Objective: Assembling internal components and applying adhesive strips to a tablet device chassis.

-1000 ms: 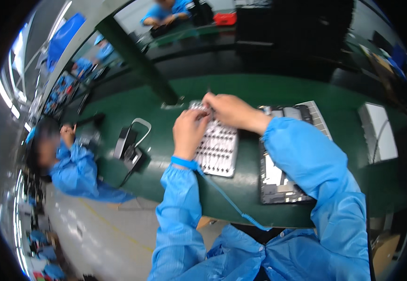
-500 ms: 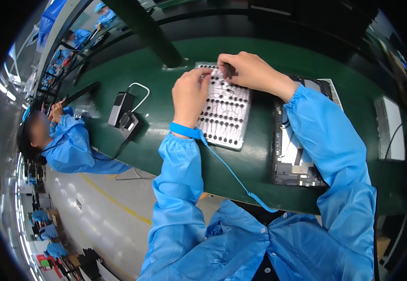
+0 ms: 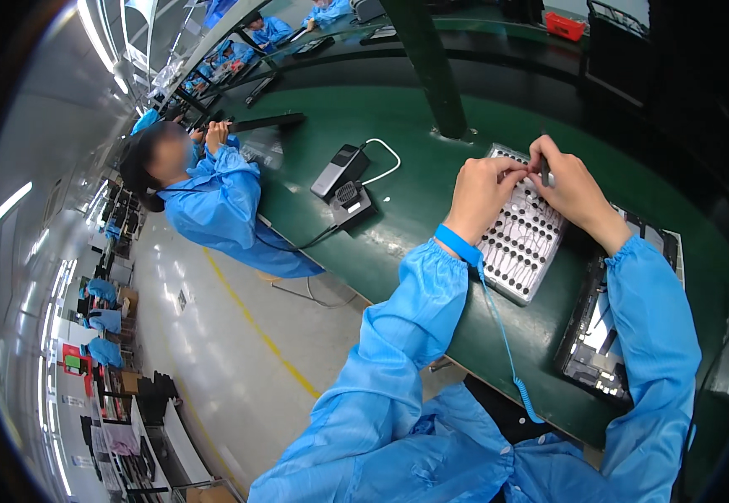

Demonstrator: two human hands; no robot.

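Observation:
A white tray (image 3: 522,289) lies on the green bench, filled with rows of small round black parts on thin wires. Over its far end both my hands meet, fingertips nearly touching. My left hand (image 3: 480,197) is closed in a pinch, a blue wrist strap (image 3: 458,244) round its wrist; whatever sits in the pinch is too small to make out. My right hand (image 3: 572,189) is closed round a dark, slim, pen-like tool (image 3: 545,170) held upright. To the right, partly under my right sleeve, lies an opened laptop base (image 3: 595,365) with bare inner parts.
A green post (image 3: 432,75) rises behind the tray. Left of it lie a grey-and-black box (image 3: 339,172) with a white cable and a black device (image 3: 352,208) on a cord. A person (image 3: 213,201) in blue works at the left. The strap's coiled cord (image 3: 522,394) hangs near the bench edge.
My view has swung left, so the bench, tray and arms appear farther right. My hands have drawn together above the tray's far end, the dark tool still in my right hand.

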